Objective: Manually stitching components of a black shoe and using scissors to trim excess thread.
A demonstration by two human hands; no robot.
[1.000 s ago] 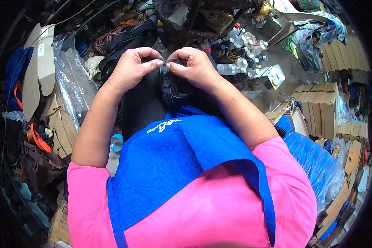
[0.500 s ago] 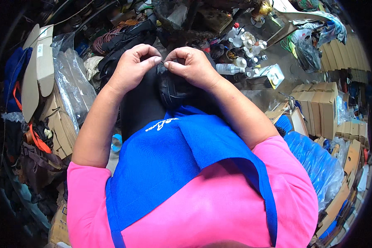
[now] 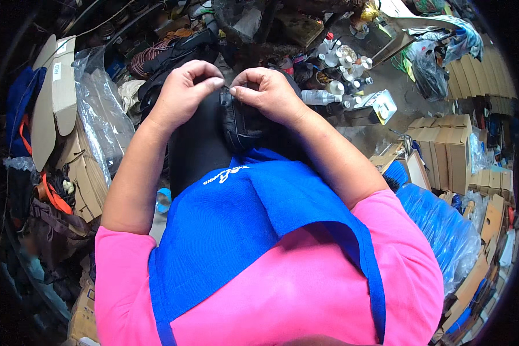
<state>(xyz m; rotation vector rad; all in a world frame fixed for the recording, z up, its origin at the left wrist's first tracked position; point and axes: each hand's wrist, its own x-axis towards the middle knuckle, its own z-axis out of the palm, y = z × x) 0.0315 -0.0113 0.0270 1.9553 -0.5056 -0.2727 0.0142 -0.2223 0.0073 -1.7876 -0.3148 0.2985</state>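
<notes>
Above my lap, my left hand [image 3: 185, 93] and my right hand [image 3: 271, 97] face each other, a small gap between their fingertips. On each, thumb and forefinger are pinched together. Whatever they pinch is too fine to make out. Just below the right fingertips lies a black, shiny, leather-like piece [image 3: 234, 128] with a stitched-looking edge. It rests on my dark-clothed legs, and its far end is partly hidden by the right hand. A blue apron [image 3: 219, 230] covers my front and meets the near end of the black piece.
Several plastic bottles [image 3: 322, 97] stand ahead to the right. Cardboard stacks [image 3: 441, 150] and a plastic-wrapped blue bundle [image 3: 432, 225] are on the right. At left lean flat cardboard pieces [image 3: 63, 86] beside clear plastic wrapping [image 3: 101, 109]. A coil of reddish cord [image 3: 147, 59] lies ahead left.
My left hand has shifted very slightly up and to the left, widening the gap between the fingertips a little. Both pinches and the black piece stay almost as they were.
</notes>
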